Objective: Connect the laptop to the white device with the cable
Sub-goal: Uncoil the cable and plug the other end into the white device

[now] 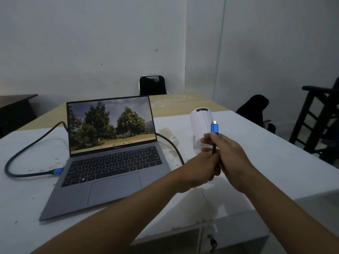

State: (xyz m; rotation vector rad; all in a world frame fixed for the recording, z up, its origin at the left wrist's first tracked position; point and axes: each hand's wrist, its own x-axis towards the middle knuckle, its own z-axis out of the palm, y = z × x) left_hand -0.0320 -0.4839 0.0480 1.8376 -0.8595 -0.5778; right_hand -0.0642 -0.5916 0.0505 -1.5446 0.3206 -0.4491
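An open grey laptop [113, 158] with a tree wallpaper sits on the white table [275, 162]. A dark braided cable [22, 151] loops from a blue plug [57, 171] in the laptop's left side, round behind the screen, to my hands. Its free blue plug [214, 127] points up with the metal tip bare. My right hand [229, 154] grips the cable just under that plug. My left hand [203, 167] holds the cable lower down, touching the right hand. The white cylindrical device [200, 123] stands right behind the plug, its lower part hidden by my fingers.
A black chair [152, 85] stands at the far end of a wooden table [183, 103]. A person in dark clothes [256, 110] sits at the right edge. A dark wooden frame [319, 118] stands far right. A drawer lock with keys [212, 242] hangs below the table front.
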